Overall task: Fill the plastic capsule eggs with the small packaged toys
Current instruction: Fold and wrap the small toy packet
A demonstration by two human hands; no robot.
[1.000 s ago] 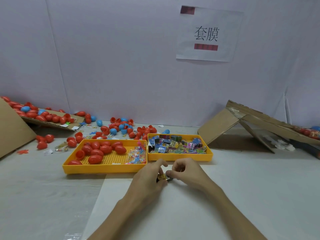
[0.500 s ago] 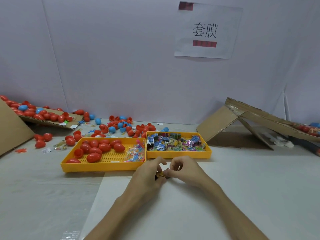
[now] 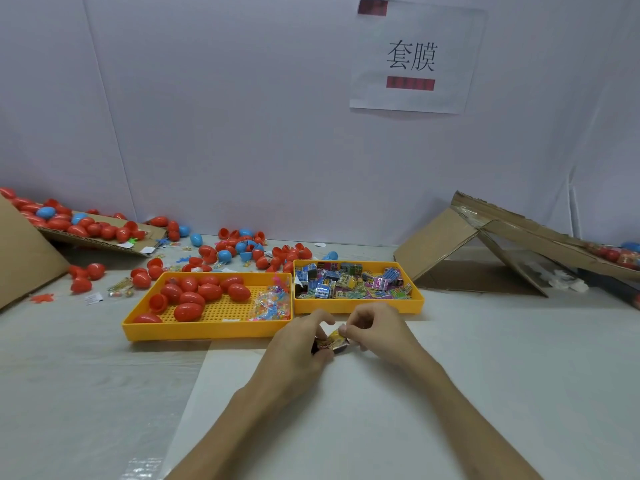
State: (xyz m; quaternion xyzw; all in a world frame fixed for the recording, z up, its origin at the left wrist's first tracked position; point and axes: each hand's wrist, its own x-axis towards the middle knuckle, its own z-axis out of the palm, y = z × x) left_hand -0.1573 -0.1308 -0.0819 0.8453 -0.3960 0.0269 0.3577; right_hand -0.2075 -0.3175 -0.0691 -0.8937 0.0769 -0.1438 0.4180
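Observation:
A small yellow and black packaged toy [image 3: 333, 342] is held between both hands just in front of the trays. My left hand [image 3: 298, 348] grips its left end with curled fingers; my right hand [image 3: 375, 332] pinches its right end. The left yellow tray [image 3: 207, 330] holds several closed red capsule eggs [image 3: 201, 292], one open red half and a clear bag of coloured bits [image 3: 272, 304]. The right yellow tray [image 3: 360, 304] is filled with several small packaged toys [image 3: 349, 282].
Loose red and blue eggs and halves [image 3: 239, 249] lie scattered behind the trays. A cardboard flap with more eggs [image 3: 86, 230] slopes at the left; a collapsed cardboard box [image 3: 502, 247] sits at the right. A paper sign [image 3: 414, 57] hangs on the white wall.
Both hands stay together in front of the trays. The fingers have shifted on the packet, and more of its yellow wrapper now shows between them.

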